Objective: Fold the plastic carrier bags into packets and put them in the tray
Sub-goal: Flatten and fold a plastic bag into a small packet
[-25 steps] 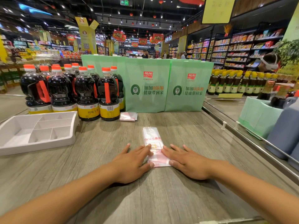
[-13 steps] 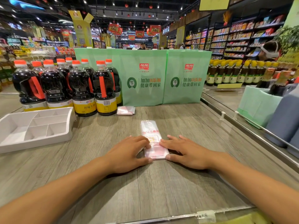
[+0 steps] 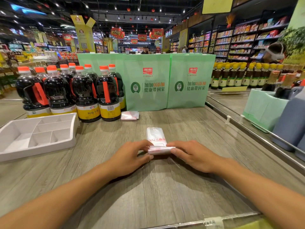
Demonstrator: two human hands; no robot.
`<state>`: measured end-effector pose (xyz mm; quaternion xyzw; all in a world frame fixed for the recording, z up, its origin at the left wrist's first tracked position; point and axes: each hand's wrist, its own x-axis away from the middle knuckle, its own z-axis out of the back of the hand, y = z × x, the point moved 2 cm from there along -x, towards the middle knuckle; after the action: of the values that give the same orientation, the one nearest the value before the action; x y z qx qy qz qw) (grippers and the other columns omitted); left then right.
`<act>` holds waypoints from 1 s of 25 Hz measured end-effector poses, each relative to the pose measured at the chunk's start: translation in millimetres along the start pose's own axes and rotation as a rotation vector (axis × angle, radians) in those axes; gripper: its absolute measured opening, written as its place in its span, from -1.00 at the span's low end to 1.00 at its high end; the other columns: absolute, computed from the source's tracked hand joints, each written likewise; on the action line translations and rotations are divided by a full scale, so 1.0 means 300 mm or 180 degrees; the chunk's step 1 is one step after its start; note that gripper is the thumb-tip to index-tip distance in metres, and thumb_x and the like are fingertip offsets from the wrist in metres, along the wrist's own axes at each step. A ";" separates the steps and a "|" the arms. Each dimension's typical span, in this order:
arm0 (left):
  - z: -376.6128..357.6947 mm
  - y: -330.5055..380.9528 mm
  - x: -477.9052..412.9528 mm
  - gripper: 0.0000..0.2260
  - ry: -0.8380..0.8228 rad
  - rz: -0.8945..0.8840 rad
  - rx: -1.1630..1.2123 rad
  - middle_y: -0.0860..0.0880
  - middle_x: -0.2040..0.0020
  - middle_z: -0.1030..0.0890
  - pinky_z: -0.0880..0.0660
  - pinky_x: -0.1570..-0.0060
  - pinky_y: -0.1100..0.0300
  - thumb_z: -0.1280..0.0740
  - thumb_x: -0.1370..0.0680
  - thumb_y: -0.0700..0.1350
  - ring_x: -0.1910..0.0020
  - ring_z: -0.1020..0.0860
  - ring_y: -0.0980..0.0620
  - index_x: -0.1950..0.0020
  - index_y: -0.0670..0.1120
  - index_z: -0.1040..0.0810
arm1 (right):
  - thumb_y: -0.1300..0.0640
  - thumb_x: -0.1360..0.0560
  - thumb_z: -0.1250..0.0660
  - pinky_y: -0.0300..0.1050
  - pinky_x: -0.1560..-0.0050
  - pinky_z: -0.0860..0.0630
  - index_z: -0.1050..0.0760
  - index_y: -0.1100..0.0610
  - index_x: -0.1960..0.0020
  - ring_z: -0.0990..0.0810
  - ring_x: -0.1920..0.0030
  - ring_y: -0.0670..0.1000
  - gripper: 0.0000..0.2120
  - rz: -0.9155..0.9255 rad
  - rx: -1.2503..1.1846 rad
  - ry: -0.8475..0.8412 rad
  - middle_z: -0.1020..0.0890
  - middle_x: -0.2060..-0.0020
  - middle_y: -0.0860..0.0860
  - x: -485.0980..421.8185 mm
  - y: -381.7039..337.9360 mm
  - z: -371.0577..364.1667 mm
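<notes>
At the middle of the desk (image 3: 165,187) lies a carrier bag (image 3: 156,136), flattened into a narrow strip that runs away from the person. Its near end is turned up into a thick fold, and both ends of that fold are covered by the hands, so how many layers it has cannot be told. The red print on the strip is too blurred to read. The left hand (image 3: 132,157) pinches the fold's left end, fingers (image 3: 142,144) curled over the top and thumb against the near side, with the fingertips hidden behind the plastic. The right hand (image 3: 193,156) grips the right end the same way, thumb on the near edge. A white divided tray (image 3: 72,129) sits well to the left, cut off by the picture's edge. One folded packet (image 3: 129,115) rests on the desk beside the soy sauce bottles (image 3: 87,95), in front of the green paper bags (image 3: 148,83)
</notes>
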<state>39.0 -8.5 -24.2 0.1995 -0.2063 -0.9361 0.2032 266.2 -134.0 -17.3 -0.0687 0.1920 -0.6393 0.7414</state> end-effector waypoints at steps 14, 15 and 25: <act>-0.024 0.018 0.005 -0.49 0.0197 0.0223 0.0272 0.16 0.02 -0.62 -0.46 -0.16 0.24 -0.43 -0.59 -0.02 -0.03 -0.56 0.19 -0.53 0.10 -0.40 | 0.00 -0.63 -0.33 -0.05 0.02 -0.56 -0.38 -0.08 -0.52 -0.58 0.15 -0.08 -0.53 -0.0357 -0.0466 0.0553 -0.63 0.19 -0.12 -0.036 0.005 -0.044; -0.031 0.012 0.002 -0.50 0.0177 0.0209 0.0013 0.15 -0.03 -0.56 -0.44 -0.19 0.20 -0.39 -0.60 0.05 -0.06 -0.50 0.19 -0.54 0.08 -0.39 | -0.03 -0.64 -0.32 -0.07 -0.02 -0.55 -0.38 -0.07 -0.53 -0.55 0.10 -0.10 -0.53 -0.0349 -0.0318 0.0495 -0.61 0.13 -0.13 -0.037 0.007 -0.051; -0.069 0.003 -0.004 -0.49 -0.0848 0.0281 -0.1091 0.23 -0.65 -0.04 0.17 -0.59 -0.08 0.03 -0.71 0.21 -0.62 0.04 0.18 -0.66 0.15 -0.06 | -0.20 -0.71 0.04 -0.03 -0.57 -0.02 -0.06 -0.10 -0.65 0.03 -0.60 -0.08 -0.46 -0.0355 0.0904 -0.0528 -0.05 -0.60 -0.21 0.002 0.006 -0.059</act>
<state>49.5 -15.0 -40.6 0.0275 -0.0778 -0.9658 0.2458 261.2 -131.7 -34.3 -0.0263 0.0338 -0.6923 0.7203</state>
